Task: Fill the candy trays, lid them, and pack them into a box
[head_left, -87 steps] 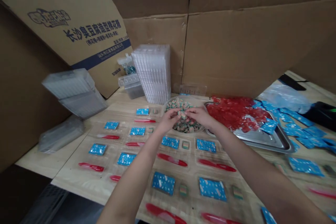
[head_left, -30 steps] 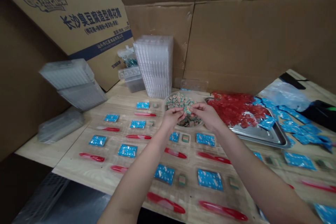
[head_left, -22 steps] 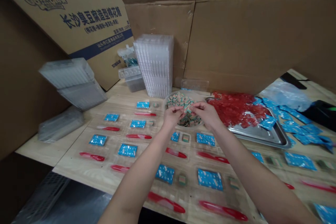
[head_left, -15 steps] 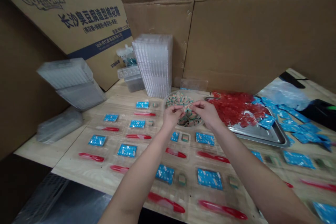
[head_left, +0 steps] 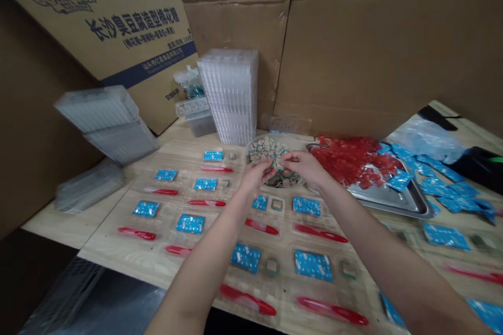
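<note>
My left hand [head_left: 257, 174] and my right hand [head_left: 302, 163] meet over a round clear tub [head_left: 302, 184] heaped with small tan-and-green blocks [head_left: 268, 146]. Between my fingertips is one small tan-and-green block [head_left: 280, 164]. The thumb and fingers of my right hand pinch it from the right. My left fingers are closed together at its left side; part of their grip is hidden. In front of the tub lie several clear plastic trays [head_left: 283, 235], holding blue dotted packets [head_left: 313, 265], red plastic pieces [head_left: 332, 310] and, in many of them, a small block.
Right of the tub stands a metal tray [head_left: 416, 201] with red wrapped pieces [head_left: 353, 159]; blue packets [head_left: 444, 172] are piled beyond it. Tall stacks of clear trays [head_left: 230, 97] stand at the back left. Cardboard walls [head_left: 373, 57] close off the back.
My hands stay over the tub with the fingers shifted slightly around the small block. It now shows more plainly at the right fingertips. The trays have not moved.
</note>
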The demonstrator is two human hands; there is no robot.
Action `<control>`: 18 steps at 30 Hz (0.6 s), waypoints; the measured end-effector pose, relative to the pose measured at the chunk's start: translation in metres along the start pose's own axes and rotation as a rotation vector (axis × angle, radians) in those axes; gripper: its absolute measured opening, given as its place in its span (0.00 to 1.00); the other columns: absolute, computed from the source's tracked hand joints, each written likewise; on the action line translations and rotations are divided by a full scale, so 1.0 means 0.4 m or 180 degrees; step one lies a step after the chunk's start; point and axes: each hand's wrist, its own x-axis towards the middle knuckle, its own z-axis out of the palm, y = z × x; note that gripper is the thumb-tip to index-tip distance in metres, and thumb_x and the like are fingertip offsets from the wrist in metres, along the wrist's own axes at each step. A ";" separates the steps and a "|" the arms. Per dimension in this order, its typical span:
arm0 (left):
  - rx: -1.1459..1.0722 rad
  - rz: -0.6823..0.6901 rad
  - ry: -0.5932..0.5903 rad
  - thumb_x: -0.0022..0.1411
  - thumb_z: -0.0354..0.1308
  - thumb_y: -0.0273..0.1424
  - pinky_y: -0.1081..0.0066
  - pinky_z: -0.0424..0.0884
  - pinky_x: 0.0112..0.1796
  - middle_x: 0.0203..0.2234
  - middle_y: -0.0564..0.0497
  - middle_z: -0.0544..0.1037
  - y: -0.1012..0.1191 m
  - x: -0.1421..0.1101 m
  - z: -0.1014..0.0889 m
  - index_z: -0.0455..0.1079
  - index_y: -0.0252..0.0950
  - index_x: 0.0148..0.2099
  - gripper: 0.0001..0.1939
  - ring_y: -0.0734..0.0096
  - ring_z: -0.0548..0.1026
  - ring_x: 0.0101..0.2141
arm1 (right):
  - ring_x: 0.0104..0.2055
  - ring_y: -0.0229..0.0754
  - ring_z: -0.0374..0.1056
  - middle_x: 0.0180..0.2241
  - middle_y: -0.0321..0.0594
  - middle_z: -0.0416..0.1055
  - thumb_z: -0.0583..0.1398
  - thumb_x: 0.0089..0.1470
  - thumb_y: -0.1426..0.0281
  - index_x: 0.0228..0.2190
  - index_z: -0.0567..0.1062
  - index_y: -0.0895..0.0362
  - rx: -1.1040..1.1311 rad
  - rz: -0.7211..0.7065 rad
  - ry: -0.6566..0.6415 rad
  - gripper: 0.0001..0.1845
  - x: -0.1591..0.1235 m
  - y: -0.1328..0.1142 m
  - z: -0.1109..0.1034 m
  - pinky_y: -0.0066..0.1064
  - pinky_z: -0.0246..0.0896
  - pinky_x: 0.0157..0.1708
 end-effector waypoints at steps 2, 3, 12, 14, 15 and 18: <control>-0.0058 0.0012 0.0018 0.50 0.64 0.22 0.71 0.73 0.39 0.24 0.51 0.76 -0.001 0.000 -0.002 0.73 0.31 0.29 0.02 0.78 0.74 0.26 | 0.21 0.32 0.64 0.20 0.32 0.71 0.69 0.31 0.66 0.22 0.75 0.58 0.0012 0.0002 -0.0005 0.12 -0.001 0.002 -0.003 0.24 0.62 0.23; -0.0078 0.0030 0.0043 0.49 0.64 0.21 0.71 0.72 0.39 0.24 0.52 0.75 -0.003 0.001 -0.001 0.73 0.31 0.28 0.03 0.79 0.73 0.25 | 0.21 0.32 0.64 0.20 0.32 0.71 0.69 0.31 0.65 0.22 0.75 0.58 0.0027 -0.0007 0.0017 0.13 -0.001 0.003 -0.005 0.24 0.62 0.24; -0.0230 0.0019 0.0026 0.49 0.64 0.22 0.69 0.72 0.41 0.23 0.53 0.75 -0.011 0.005 0.007 0.72 0.32 0.29 0.03 0.79 0.73 0.26 | 0.22 0.33 0.62 0.21 0.32 0.70 0.68 0.33 0.64 0.23 0.75 0.57 -0.0051 -0.0210 0.0265 0.13 -0.002 0.001 0.012 0.26 0.61 0.24; -0.0251 -0.0060 -0.0061 0.50 0.64 0.23 0.69 0.72 0.41 0.24 0.53 0.76 -0.007 0.003 0.002 0.73 0.32 0.29 0.02 0.78 0.74 0.27 | 0.21 0.32 0.61 0.20 0.31 0.70 0.68 0.33 0.64 0.22 0.75 0.57 -0.0069 -0.0254 0.0287 0.12 -0.003 0.002 0.020 0.25 0.60 0.23; -0.0256 -0.0096 -0.0111 0.49 0.64 0.23 0.70 0.71 0.42 0.25 0.52 0.76 -0.005 0.002 -0.001 0.73 0.32 0.29 0.03 0.78 0.74 0.28 | 0.21 0.32 0.62 0.20 0.31 0.69 0.68 0.33 0.64 0.22 0.75 0.57 -0.0054 -0.0256 0.0282 0.11 -0.003 0.003 0.023 0.25 0.60 0.23; -0.0269 -0.0176 -0.0221 0.47 0.65 0.20 0.71 0.70 0.43 0.27 0.52 0.77 0.000 0.001 -0.008 0.74 0.31 0.30 0.06 0.78 0.75 0.29 | 0.21 0.32 0.63 0.20 0.33 0.70 0.68 0.33 0.64 0.21 0.75 0.58 0.0066 -0.0185 0.0224 0.12 -0.001 0.009 0.030 0.25 0.61 0.24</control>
